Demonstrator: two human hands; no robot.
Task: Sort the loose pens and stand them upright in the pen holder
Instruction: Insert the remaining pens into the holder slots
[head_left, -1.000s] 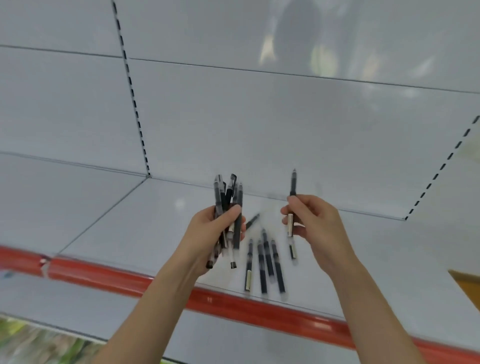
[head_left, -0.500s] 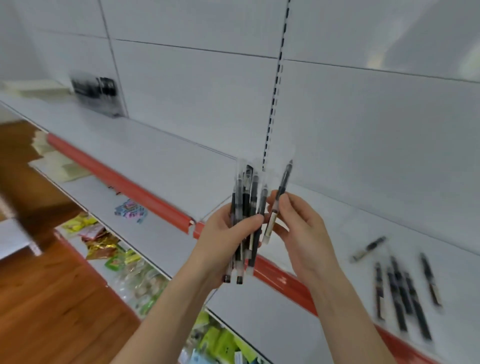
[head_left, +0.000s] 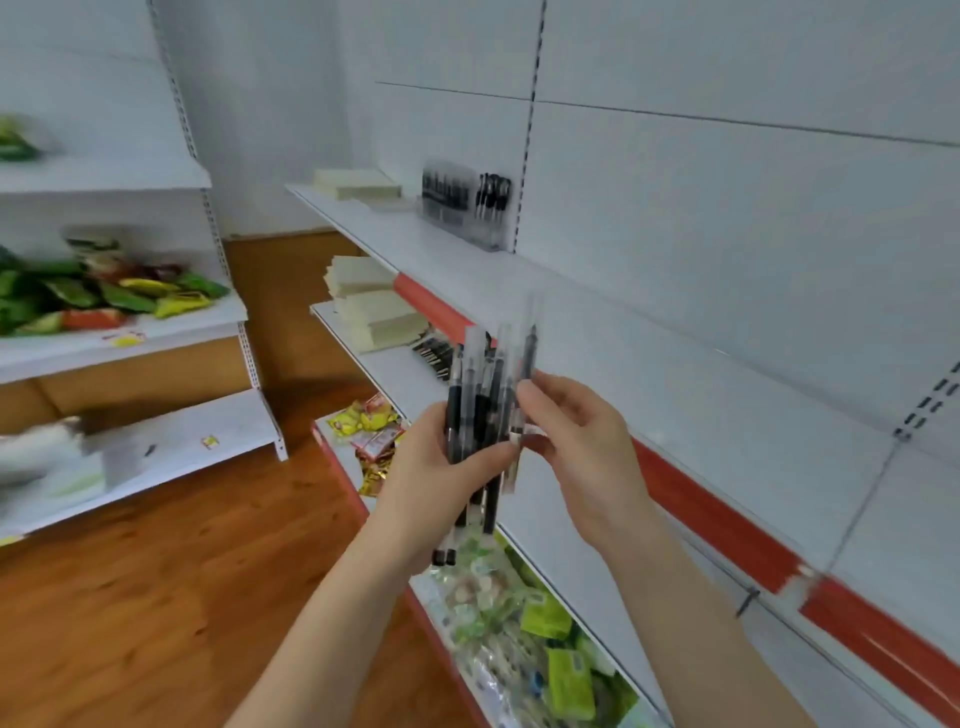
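My left hand (head_left: 441, 480) is closed around a bundle of several black pens with clear caps (head_left: 480, 395), held upright in front of the shelf. My right hand (head_left: 582, 452) pinches one more pen (head_left: 522, 384) against the right side of that bundle. Far along the white shelf (head_left: 597, 332), against the back wall, stands a clear pen holder (head_left: 465, 205) with dark pens upright in it. The loose pens on the shelf are out of view now.
The shelf has a red front strip (head_left: 711, 514). Cream paper stacks (head_left: 376, 312) and some dark pens (head_left: 434, 353) lie on a lower shelf. Snack packets (head_left: 519, 623) fill the bottom shelf. Another shelving unit (head_left: 124, 322) stands left across a wooden floor (head_left: 182, 571).
My view has swung left along the shelf, so the loose pens have left the frame and the pen holder has come nearer. My right hand has brought its single pen against the bundle.
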